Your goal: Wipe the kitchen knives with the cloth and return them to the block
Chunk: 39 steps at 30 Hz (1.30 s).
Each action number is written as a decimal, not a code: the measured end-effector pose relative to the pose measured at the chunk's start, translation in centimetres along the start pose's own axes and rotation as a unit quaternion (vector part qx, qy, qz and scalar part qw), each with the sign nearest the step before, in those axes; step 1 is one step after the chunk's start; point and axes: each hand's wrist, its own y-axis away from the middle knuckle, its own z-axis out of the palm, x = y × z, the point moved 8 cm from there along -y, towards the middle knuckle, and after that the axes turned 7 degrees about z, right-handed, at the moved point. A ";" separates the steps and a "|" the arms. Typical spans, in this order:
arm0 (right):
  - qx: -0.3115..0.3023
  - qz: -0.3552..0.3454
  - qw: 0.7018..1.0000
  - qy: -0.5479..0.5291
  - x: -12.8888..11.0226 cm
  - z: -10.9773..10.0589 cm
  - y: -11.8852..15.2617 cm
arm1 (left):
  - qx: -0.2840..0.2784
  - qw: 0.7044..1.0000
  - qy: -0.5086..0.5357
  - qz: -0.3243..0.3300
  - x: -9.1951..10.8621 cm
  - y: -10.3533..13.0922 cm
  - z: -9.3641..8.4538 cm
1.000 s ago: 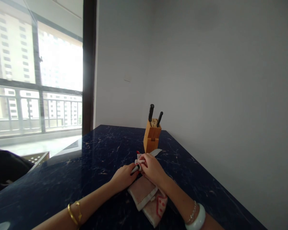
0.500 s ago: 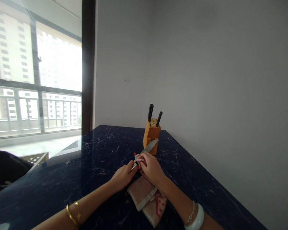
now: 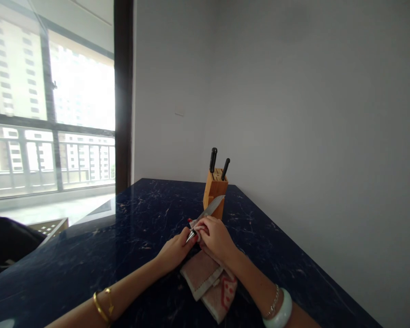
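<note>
My left hand [image 3: 176, 248] is closed around the handle of a knife [image 3: 212, 207], whose blade points away and to the right, tip upward. Pinched in my right hand [image 3: 217, 237] is part of a pink and white cloth [image 3: 201, 269], wrapped about the blade near the handle. The rest of the cloth hangs below my right hand, with a red dotted pattern at its lower end. Behind the blade stands a wooden knife block [image 3: 216, 187], holding two black-handled knives [image 3: 213, 159]. My fingers and the cloth hide the blade's base.
Under my hands lies a dark blue marbled table [image 3: 150, 205]. A grey wall [image 3: 294, 136] runs along its right side. To the left are a window [image 3: 82, 91] and a black object [image 3: 10, 241] beside a perforated seat or crate [image 3: 54, 228].
The blade tip has risen very slightly against the block. Both hands keep their hold on the knife and the cloth, and the whole view has shifted a little.
</note>
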 end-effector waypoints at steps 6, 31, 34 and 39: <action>0.003 0.001 1.000 0.004 -0.3 -0.2 0.0 | 0.002 0.999 0.047 0.007 0.0 -0.1 0.2; -0.001 0.011 1.000 0.022 0.3 0.1 0.1 | 0.028 0.990 0.135 0.031 -0.7 -0.5 0.4; 0.010 -0.010 1.000 0.006 -0.1 -0.1 0.2 | 0.029 0.990 0.130 0.039 -0.5 -0.5 0.4; -0.003 -0.008 1.000 0.014 0.2 0.1 0.1 | 0.027 0.991 0.121 0.042 -0.7 -0.6 0.3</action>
